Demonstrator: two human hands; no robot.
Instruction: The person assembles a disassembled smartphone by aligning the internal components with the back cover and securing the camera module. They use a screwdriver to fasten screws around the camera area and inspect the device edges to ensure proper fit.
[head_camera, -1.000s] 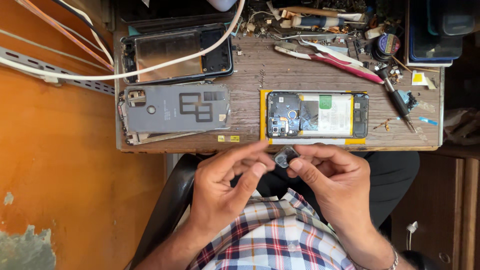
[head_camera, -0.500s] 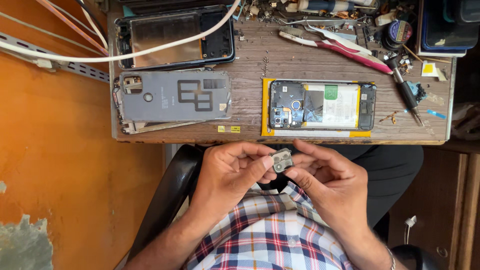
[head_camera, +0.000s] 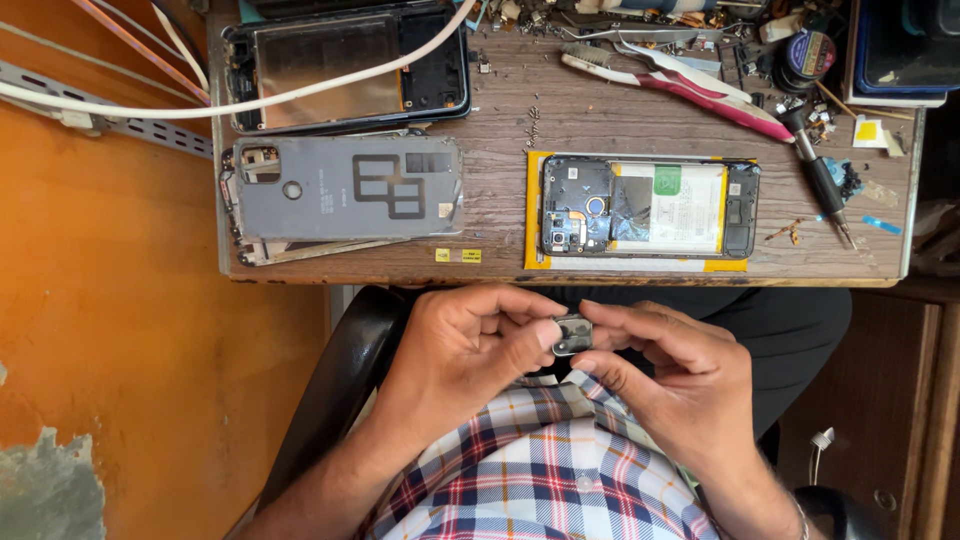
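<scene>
A small metal part (head_camera: 572, 334) is pinched between left hand (head_camera: 465, 350) and right hand (head_camera: 680, 375), below the opened phone (head_camera: 650, 207).

phone repair workshop: opened phone (head_camera: 648, 206), screwdriver (head_camera: 822, 180), tweezers (head_camera: 640, 34)

Opened phone (head_camera: 648, 207) on table (head_camera: 500, 140), back cover (head_camera: 345, 187) left of it.

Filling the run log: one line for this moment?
left hand: pinches small part | right hand: pinches same part | opened phone: on bench
</scene>
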